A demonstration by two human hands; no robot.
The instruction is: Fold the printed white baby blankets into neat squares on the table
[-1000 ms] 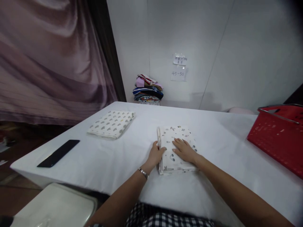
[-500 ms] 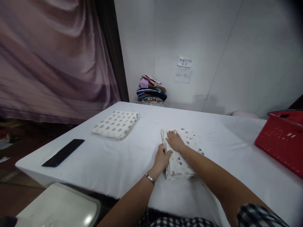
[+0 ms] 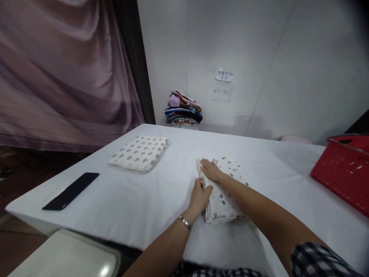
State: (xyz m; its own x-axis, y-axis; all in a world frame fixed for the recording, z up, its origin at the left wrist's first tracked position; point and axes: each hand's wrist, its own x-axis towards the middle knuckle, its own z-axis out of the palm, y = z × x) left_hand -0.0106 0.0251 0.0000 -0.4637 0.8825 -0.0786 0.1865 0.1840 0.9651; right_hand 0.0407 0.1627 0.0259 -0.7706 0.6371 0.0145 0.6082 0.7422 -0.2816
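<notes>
A folded white cloth (image 3: pixel 223 204) with small printed figures lies on the white-covered table in front of me. My left hand (image 3: pixel 201 196) is at its left edge, thumb on top and fingers curled against the side, pinching the layers. Flat on the upper left part of the cloth rests my right hand (image 3: pixel 211 170), its fingers stretched out. Part of the cloth is hidden beneath my right forearm. Farther left lies a second folded white cloth (image 3: pixel 140 152) with a grey mouse-head-like print, apart from both hands.
A flat black object (image 3: pixel 72 191) lies near the left edge of the table (image 3: pixel 138 207). On the right stands a red basket (image 3: pixel 343 173). Behind the table is a stack of folded fabrics (image 3: pixel 183 111) against the wall. A pale stool or chair seat (image 3: pixel 66 256) is at lower left.
My right hand has slid slightly toward the cloth's left edge and lies flatter. My left hand keeps to the same edge. The view has shifted a little.
</notes>
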